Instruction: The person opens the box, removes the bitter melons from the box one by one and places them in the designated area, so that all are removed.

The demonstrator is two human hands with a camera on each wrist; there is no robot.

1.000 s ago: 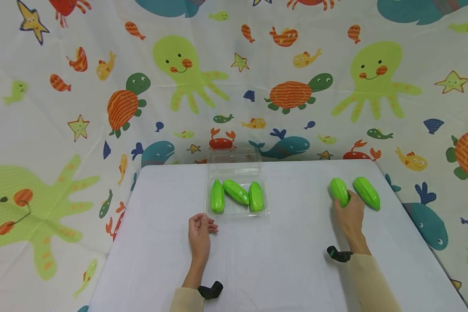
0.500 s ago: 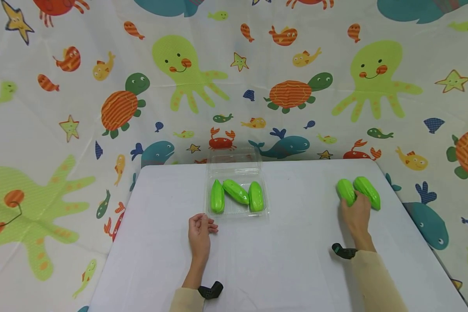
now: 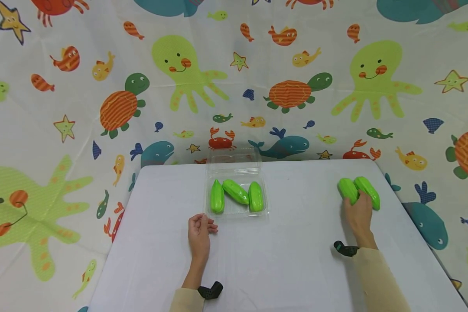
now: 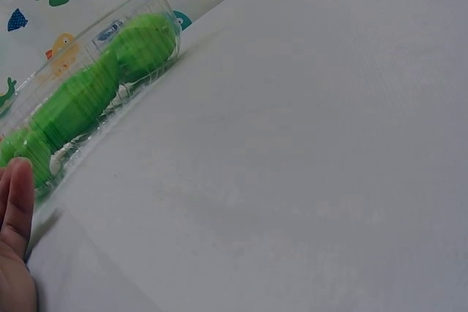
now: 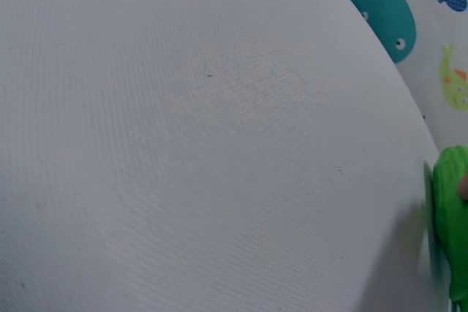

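Note:
My right hand (image 3: pixel 359 219) is at the right of the table, with thumb and fingers around the near end of a bright green, ridged, cucumber-shaped toy (image 3: pixel 347 189). Right beside it lies a second cucumber-shaped toy (image 3: pixel 369 193), close to my fingers. In the right wrist view, the held toy (image 5: pixel 452 217) shows at the right edge with one fingertip on it. My left hand (image 3: pixel 199 234) rests on the table with loosely bent fingers and nothing in it. Just beyond it stands a clear plastic clamshell box (image 3: pixel 234 212), lid raised, with 3 similar green toys (image 3: pixel 235 192) inside.
A white-covered table (image 3: pixel 281 242) spans the front. Behind it and at its sides hangs a cloth (image 3: pixel 242 47) printed with sea animals. The box's raised lid (image 3: pixel 234 160) stands at the table's back edge, near the cloth.
My right hand has shifted to the right, carrying the green cucumber-shaped toy close against the other one. The left hand and the box have stayed in place.

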